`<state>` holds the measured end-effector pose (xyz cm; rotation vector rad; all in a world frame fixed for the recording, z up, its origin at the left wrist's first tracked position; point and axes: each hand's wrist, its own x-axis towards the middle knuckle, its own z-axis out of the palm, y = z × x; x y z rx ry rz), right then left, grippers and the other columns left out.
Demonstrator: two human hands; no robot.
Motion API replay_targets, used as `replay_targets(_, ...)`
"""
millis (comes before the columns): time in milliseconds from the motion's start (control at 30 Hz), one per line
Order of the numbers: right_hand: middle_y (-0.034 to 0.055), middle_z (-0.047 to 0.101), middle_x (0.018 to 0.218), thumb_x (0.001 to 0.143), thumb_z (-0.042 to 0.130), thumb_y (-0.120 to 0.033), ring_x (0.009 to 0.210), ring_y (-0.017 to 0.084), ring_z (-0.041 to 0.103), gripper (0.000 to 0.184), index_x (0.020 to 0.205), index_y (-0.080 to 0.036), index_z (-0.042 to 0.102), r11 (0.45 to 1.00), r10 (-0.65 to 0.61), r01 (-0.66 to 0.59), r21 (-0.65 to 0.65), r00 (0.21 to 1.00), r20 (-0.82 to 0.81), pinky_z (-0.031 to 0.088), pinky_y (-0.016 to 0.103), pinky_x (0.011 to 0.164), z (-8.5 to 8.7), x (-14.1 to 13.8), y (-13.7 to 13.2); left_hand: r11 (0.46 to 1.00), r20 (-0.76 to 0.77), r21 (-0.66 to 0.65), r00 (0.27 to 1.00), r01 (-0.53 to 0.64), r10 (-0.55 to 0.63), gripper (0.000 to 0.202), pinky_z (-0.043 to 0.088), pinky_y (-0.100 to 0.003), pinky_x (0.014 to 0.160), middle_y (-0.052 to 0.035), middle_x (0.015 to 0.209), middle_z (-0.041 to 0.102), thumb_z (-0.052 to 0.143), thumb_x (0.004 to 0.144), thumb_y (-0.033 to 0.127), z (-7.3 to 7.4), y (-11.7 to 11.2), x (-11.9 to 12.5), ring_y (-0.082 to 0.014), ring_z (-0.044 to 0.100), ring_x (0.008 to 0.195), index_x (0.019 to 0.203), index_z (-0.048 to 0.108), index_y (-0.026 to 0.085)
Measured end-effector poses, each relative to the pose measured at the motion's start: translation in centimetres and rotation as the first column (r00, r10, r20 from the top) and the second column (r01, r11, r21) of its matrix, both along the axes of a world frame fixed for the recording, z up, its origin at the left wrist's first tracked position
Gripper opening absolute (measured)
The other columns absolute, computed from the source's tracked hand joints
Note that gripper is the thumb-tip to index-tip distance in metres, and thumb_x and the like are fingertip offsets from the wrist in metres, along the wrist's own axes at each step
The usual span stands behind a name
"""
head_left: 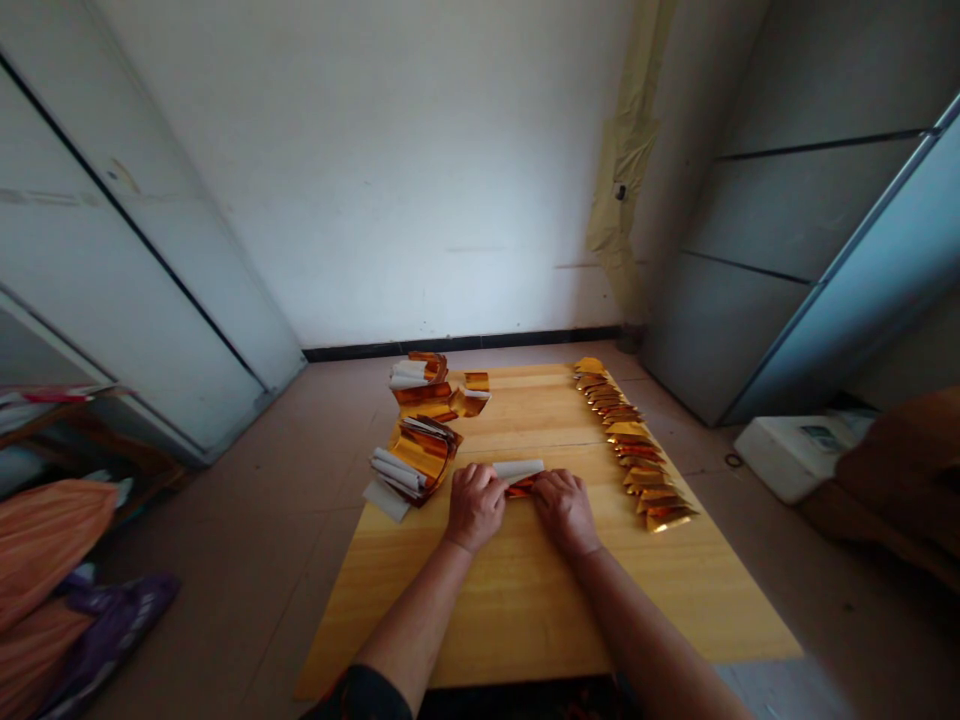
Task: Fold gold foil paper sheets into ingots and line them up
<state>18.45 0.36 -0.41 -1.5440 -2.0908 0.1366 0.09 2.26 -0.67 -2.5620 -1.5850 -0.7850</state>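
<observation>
My left hand (pixel 475 505) and my right hand (pixel 564 512) press down side by side on a folded strip of white paper backed with gold foil (pixel 519 476), on a light wooden table (pixel 540 610). The strip's white side shows above my fingers, and a bit of gold shows between my hands. Left of my left hand lies a curled stack of gold-and-white sheets (pixel 416 460). Further back are more curled sheets (pixel 420 382) and a small gold bundle (pixel 474 394). A long overlapping row of folded gold pieces (pixel 626 440) runs down the table's right side.
White cabinet doors (pixel 150 250) stand at the left, with orange cloth (pixel 45 540) and a purple bag (pixel 112 630) near them. A grey cabinet (pixel 787 220), a white box (pixel 795 455) and a brown object (pixel 900 470) are on the right. Tiled floor surrounds the table.
</observation>
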Motion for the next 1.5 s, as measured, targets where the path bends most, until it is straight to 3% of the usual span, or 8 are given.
replay_targets(167,0.0037,0.067,0.09,0.088,0.051,-0.015,0.092,0.017,0.052,0.015,0.08,-0.02,0.063,1.0,0.003,-0.003,0.006,1.0,0.006,0.03,0.027,0.08,-0.5,0.0,0.2,0.996,0.04,0.071,0.998,-0.06,0.057,0.021,0.037,-0.035,0.078,-0.0065,0.083,0.059,0.045,0.085,0.013,-0.4,0.4,0.0,-0.0207,0.05,0.084,0.088,0.064,0.022)
replay_targets(300,0.0031,0.066,0.083,0.086,0.051,-0.014,0.087,0.017,0.052,0.015,0.08,-0.021,0.063,1.0,0.0,0.0,0.015,1.0,-0.001,0.03,0.027,0.077,-1.0,0.2,0.4,0.993,0.073,0.117,0.997,0.011,-0.02,0.022,0.039,-0.031,0.073,-0.0053,0.078,0.059,0.046,0.082,0.008,-0.9,0.7,0.0,-0.0184,0.052,0.079,0.074,0.064,0.02)
replay_targets(433,0.0029,0.067,0.086,0.087,0.051,-0.018,0.086,0.017,0.053,0.016,0.081,-0.022,0.066,1.0,-0.009,0.009,-0.014,0.999,-0.052,0.031,0.027,0.077,-1.3,0.6,0.8,0.992,0.143,0.039,0.982,0.121,-0.125,0.022,0.041,-0.03,0.075,-0.0039,0.082,0.064,0.05,0.076,0.004,-0.9,1.0,-0.1,-0.0172,0.056,0.083,0.078,0.066,0.02)
replay_targets(600,0.004,0.068,0.09,0.088,0.049,-0.024,0.087,0.018,0.054,0.019,0.086,-0.024,0.068,0.998,0.006,-0.011,-0.057,0.995,-0.102,0.033,0.028,0.077,-1.2,1.1,1.1,0.983,0.239,-0.091,0.961,0.161,-0.136,0.014,0.044,-0.032,0.081,-0.0045,0.086,0.067,0.062,0.072,0.015,-0.8,1.1,-0.8,-0.0192,0.058,0.087,0.084,0.068,0.019)
replay_targets(767,0.0033,0.068,0.092,0.089,0.048,-0.027,0.087,0.017,0.055,0.022,0.089,-0.024,0.07,0.996,0.008,-0.019,-0.086,0.993,-0.118,0.034,0.027,0.079,-1.1,1.4,1.3,0.974,0.304,-0.159,0.947,0.162,-0.107,0.02,0.045,-0.029,0.083,-0.0035,0.087,0.069,0.054,0.079,0.01,-1.0,1.4,-1.2,-0.0171,0.059,0.088,0.087,0.069,0.019)
replay_targets(1133,0.0029,0.065,0.095,0.09,0.052,-0.029,0.091,0.016,0.051,0.02,0.096,-0.031,0.071,0.991,0.105,-0.093,-0.096,0.986,0.129,0.03,0.029,0.079,0.5,2.0,1.2,0.966,0.139,-0.165,0.974,0.199,-0.177,0.02,0.045,-0.031,0.081,-0.0038,0.087,0.066,0.061,0.079,0.018,-0.9,1.9,-1.1,-0.0179,0.057,0.087,0.091,0.074,0.025)
replay_targets(1367,0.0018,0.066,0.091,0.089,0.051,-0.028,0.087,0.015,0.054,0.02,0.084,-0.025,0.071,0.99,0.018,-0.016,-0.138,1.0,0.015,0.032,0.026,0.077,0.0,2.1,1.7,0.964,0.228,-0.193,0.964,0.182,-0.137,0.018,0.044,-0.028,0.082,-0.0041,0.089,0.067,0.056,0.082,0.018,-1.4,2.3,-1.3,-0.0165,0.058,0.09,0.084,0.073,0.021)
replay_targets(1500,0.0026,0.065,0.084,0.087,0.053,-0.032,0.083,0.015,0.054,0.021,0.076,-0.022,0.068,0.984,-0.102,0.102,-0.148,0.995,0.01,0.031,0.025,0.072,-0.3,2.0,2.1,0.965,0.221,-0.231,0.973,0.121,-0.069,0.02,0.043,-0.026,0.08,-0.0038,0.084,0.065,0.051,0.085,0.021,-1.0,2.4,-0.9,-0.0156,0.058,0.086,0.078,0.071,0.02)
